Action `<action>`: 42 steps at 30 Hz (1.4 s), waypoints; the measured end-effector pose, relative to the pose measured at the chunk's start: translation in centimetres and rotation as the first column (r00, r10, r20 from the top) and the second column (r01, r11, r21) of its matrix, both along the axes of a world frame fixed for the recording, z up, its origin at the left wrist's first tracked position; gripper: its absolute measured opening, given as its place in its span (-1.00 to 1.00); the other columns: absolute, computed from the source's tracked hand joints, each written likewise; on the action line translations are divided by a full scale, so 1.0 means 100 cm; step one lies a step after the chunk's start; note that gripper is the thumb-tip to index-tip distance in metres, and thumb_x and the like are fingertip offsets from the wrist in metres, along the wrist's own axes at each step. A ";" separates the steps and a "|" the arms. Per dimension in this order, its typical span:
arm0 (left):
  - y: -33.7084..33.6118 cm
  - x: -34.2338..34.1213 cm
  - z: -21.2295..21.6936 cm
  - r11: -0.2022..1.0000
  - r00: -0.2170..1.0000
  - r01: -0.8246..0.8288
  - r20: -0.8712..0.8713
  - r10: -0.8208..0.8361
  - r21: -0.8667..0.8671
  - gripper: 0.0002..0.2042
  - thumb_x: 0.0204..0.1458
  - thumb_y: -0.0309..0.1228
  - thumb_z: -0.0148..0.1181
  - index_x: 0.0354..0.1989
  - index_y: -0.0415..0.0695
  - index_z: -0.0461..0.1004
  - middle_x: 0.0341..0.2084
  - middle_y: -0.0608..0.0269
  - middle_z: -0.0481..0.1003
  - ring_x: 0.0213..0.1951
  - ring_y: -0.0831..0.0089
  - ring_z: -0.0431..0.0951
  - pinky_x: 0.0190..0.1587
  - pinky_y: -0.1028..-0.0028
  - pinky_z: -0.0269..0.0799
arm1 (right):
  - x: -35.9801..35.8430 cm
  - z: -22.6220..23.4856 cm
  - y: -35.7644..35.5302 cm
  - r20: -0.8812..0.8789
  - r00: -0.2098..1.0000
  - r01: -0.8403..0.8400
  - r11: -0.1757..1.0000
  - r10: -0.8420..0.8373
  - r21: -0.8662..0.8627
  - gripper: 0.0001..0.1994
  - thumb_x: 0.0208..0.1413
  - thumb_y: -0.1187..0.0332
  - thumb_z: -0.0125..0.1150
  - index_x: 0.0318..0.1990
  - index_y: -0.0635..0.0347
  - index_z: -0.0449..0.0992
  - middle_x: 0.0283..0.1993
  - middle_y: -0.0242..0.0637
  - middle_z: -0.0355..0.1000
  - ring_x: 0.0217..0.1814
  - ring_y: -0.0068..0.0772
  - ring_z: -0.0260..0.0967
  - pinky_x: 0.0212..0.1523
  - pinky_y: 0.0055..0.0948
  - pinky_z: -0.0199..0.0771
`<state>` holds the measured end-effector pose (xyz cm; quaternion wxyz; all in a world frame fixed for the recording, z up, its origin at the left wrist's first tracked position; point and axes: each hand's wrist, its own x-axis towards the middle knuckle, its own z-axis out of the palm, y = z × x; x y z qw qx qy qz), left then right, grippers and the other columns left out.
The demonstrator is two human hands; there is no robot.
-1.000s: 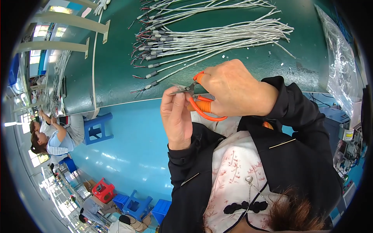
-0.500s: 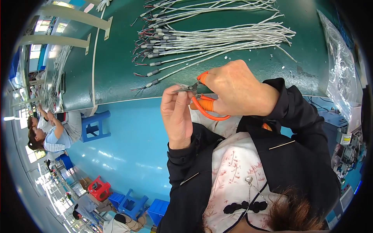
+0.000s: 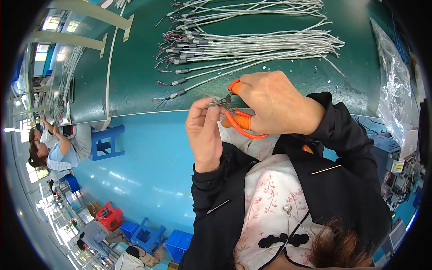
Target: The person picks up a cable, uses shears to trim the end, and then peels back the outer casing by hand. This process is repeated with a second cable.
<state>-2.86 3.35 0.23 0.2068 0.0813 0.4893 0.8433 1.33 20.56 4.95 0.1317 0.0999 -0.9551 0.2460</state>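
Note:
Small scissors [image 3: 245, 131] with orange handles are held in my right hand [image 3: 279, 105], which wears orange finger covers. Their metal blades point left and reach the fingertips of my left hand [image 3: 205, 132]. Thumb and forefinger of that hand are pinched together at the blades; what they hold is mostly hidden, with a few fine strands showing above. Beyond both hands, a row of silvery braided cables [image 3: 265, 41] lies on the green table [image 3: 135, 85]. Their left ends carry grey sleeves and thin red, black and white wires. The nearest cable [image 3: 198, 85] lies slanted, apart from my hands.
Small white scraps [image 3: 328, 82] dot the table near its front edge. A clear plastic bag [image 3: 390, 72] lies at the right end. Metal brackets [image 3: 101, 45] stand at the left. Farther left a person [image 3: 63, 150] sits by a blue stool [image 3: 107, 143]; a red stool [image 3: 109, 216] stands lower down.
The scissors have tilted slightly and their blades sit a little differently at my left fingertips. Both hands stay nearly in place. The surroundings have shifted slightly in the view.

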 end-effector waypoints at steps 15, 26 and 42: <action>-0.001 -0.001 -0.003 0.999 0.999 0.029 0.038 -0.031 0.044 -0.87 0.12 -0.55 0.08 -0.16 -0.22 0.41 -0.35 0.29 0.48 -0.31 0.56 0.46 -0.19 0.56 0.34 | 0.001 0.000 0.002 -0.003 1.000 -0.022 1.000 0.022 0.000 -0.62 -0.20 0.12 0.37 -0.51 0.31 0.42 -0.66 -0.15 0.27 -0.62 -0.06 0.30 -0.62 -0.29 0.26; -0.003 -0.002 -0.004 0.997 0.998 0.064 -0.001 -0.064 0.047 -0.87 0.12 -0.56 0.07 -0.17 -0.23 0.41 -0.36 0.28 0.49 -0.32 0.57 0.47 -0.19 0.57 0.34 | -0.002 0.001 0.007 -0.007 0.998 -0.069 0.998 0.069 0.005 -0.60 -0.23 0.13 0.40 -0.45 0.33 0.44 -0.61 -0.18 0.29 -0.58 -0.12 0.32 -0.62 -0.30 0.25; -0.001 -0.003 -0.003 0.996 0.996 0.084 -0.009 -0.084 0.038 -0.88 0.12 -0.56 0.06 -0.18 -0.23 0.41 -0.39 0.28 0.48 -0.33 0.57 0.44 -0.20 0.58 0.31 | -0.003 -0.004 0.009 -0.075 0.995 -0.066 0.997 0.063 -0.039 -0.62 -0.26 0.16 0.41 -0.47 0.31 0.45 -0.63 -0.20 0.28 -0.62 -0.10 0.29 -0.62 -0.31 0.25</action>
